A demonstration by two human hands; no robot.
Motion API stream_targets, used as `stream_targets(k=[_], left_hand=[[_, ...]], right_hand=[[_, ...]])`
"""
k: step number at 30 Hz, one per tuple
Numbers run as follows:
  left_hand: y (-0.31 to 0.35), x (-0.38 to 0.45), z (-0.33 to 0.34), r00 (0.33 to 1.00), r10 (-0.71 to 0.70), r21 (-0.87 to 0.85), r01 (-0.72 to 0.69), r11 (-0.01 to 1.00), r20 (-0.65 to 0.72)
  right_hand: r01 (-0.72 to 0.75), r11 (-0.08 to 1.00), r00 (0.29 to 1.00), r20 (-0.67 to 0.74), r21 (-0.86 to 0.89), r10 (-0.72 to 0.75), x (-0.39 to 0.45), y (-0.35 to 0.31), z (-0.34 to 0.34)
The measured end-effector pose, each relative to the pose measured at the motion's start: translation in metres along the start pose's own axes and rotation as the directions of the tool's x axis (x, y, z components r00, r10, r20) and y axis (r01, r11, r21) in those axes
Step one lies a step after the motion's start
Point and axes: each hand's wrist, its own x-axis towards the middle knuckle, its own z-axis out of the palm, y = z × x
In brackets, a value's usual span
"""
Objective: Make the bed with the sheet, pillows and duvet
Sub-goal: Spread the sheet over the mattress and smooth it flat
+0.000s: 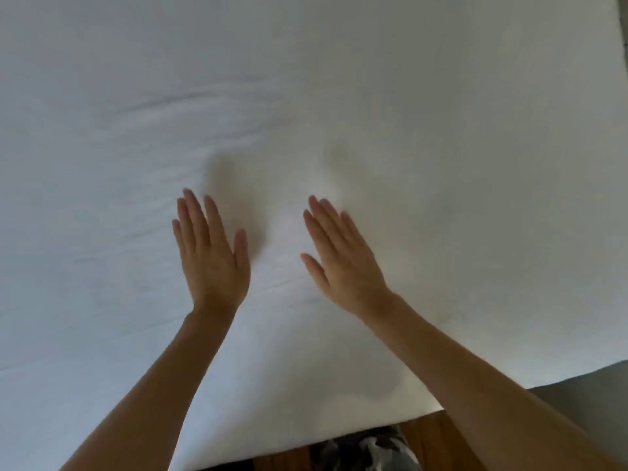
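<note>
White sheet (339, 96) is covering the bed; left hand (210, 256) and right hand (343, 263) are lying flat near its front edge, fingers straight, gripping nothing, likely smoothing; pillows and duvet next, neither visible

- A white sheet (407, 113) covers the bed and fills most of the view, with faint creases at the left.
- The left hand (210, 256) and right hand (343, 263) lie near each other, fingers straight, palms down, seemingly flat on the sheet.
- Below the bed's edge show a strip of wooden floor (428, 440) and patterned clothing (363, 450).
</note>
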Motion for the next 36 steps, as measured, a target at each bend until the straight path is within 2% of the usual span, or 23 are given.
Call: stream_targets(k=[4, 6, 9, 12, 14, 16, 19, 21, 24, 27, 30, 32, 34, 36], left_hand=[[0.025, 0.112, 0.013, 0.99, 0.054, 0.111, -0.04, 0.993, -0.132], [0.018, 0.15, 0.014, 0.991, 0.034, 0.168, -0.012, 0.986, -0.13], [-0.014, 0.185, 0.011, 0.999, 0.024, 0.255, -0.016, 0.967, -0.028], [-0.045, 0.19, 0.016, 0.984, 0.091, 0.258, -0.13, 0.957, 0.156], [-0.057, 0.16, 0.023, 0.963, 0.188, 0.237, -0.232, 0.943, 0.195], [-0.062, 0.103, 0.029, 0.945, 0.265, 0.192, -0.301, 0.934, 0.193], [-0.067, -0.007, 0.025, 0.944, 0.274, 0.109, -0.297, 0.949, 0.186], [-0.074, -0.078, 0.02, 0.943, 0.252, 0.068, -0.272, 0.96, 0.216], [-0.092, -0.17, 0.014, 0.921, 0.254, 0.059, -0.283, 0.957, 0.295], [-0.108, -0.236, 0.011, 0.883, 0.299, 0.066, -0.344, 0.937, 0.362], [-0.114, -0.257, 0.007, 0.873, 0.322, 0.067, -0.37, 0.927, 0.366], [-0.112, -0.251, 0.003, 0.893, 0.312, 0.002, -0.331, 0.944, 0.325], [-0.106, -0.232, -0.006, 0.924, 0.301, -0.109, -0.282, 0.953, 0.235], [-0.099, -0.192, -0.017, 0.956, 0.273, -0.158, -0.255, 0.954, 0.107]], right_hand=[[-0.147, 0.975, 0.988, -0.072, -0.169, 0.136, 0.106, 0.072, -0.022], [-0.176, 0.962, 0.984, -0.063, -0.209, 0.166, 0.151, 0.091, -0.026], [-0.106, 0.976, 0.991, 0.054, -0.192, 0.119, 0.201, 0.087, -0.013], [0.032, 0.986, 0.974, 0.227, -0.165, 0.007, 0.217, 0.059, 0.021], [0.103, 0.977, 0.964, 0.262, -0.189, -0.051, 0.198, 0.03, 0.048], [0.131, 0.978, 0.974, 0.206, -0.159, -0.097, 0.155, -0.004, 0.07], [0.184, 0.982, 0.977, 0.114, -0.05, -0.178, 0.066, -0.057, 0.09], [0.206, 0.978, 0.973, 0.111, -0.018, -0.203, 0.005, -0.085, 0.098], [0.309, 0.951, 0.931, 0.2, 0.009, -0.304, -0.074, -0.115, 0.111], [0.435, 0.9, 0.833, 0.387, -0.017, -0.396, -0.131, -0.128, 0.119], [0.477, 0.878, 0.798, 0.435, -0.034, -0.417, -0.147, -0.128, 0.121], [0.476, 0.879, 0.797, 0.435, -0.027, -0.419, -0.145, -0.129, 0.118], [0.45, 0.893, 0.817, 0.407, -0.004, -0.409, -0.139, -0.131, 0.11], [0.376, 0.926, 0.877, 0.319, 0.008, -0.359, -0.117, -0.132, 0.096]])
